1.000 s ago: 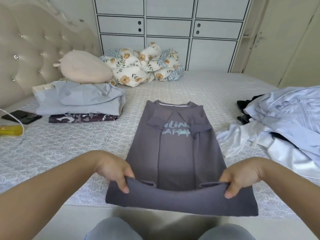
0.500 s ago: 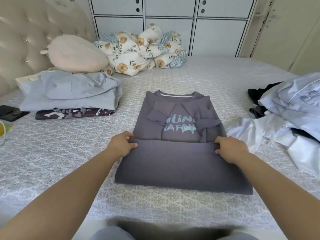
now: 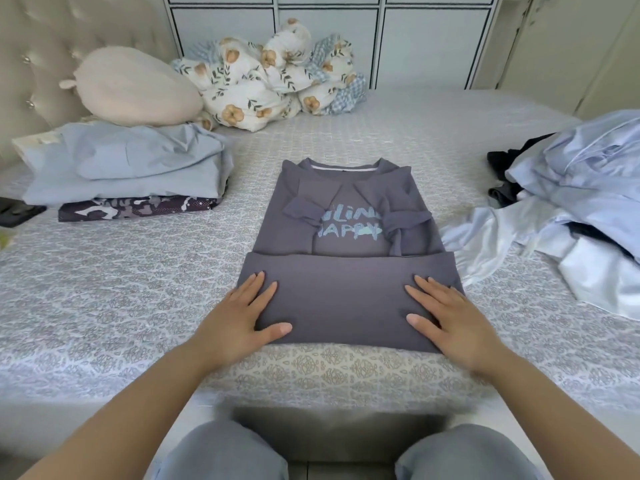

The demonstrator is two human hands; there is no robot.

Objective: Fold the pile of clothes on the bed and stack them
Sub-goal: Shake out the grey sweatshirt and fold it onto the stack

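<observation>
A grey T-shirt [image 3: 346, 296] with light blue lettering lies on the bed [image 3: 104, 289] in front of me, sleeves folded in and its bottom third folded up over the body. My left hand [image 3: 242, 313] lies flat on the left end of the folded flap, fingers straight. My right hand [image 3: 446, 317] lies flat on the flap's right end the same way. A stack of folded clothes [image 3: 128, 171], light blue on top of a dark patterned piece, sits at the left. An unfolded pile of pale blue, white and black clothes [image 3: 571, 202] lies at the right.
A beige plush pillow [image 3: 135, 86] and a bundled floral quilt [image 3: 277, 77] lie at the bed's head, beside the tufted headboard [image 3: 31, 57]. White cabinets [image 3: 329, 32] stand behind the bed. A dark phone [image 3: 17, 213] lies at the far left edge. My knees show below the mattress edge.
Both hands lifted the shirt's hem, carried it up over the body, laid it down and let go. They now lie flat on the folded flap.
</observation>
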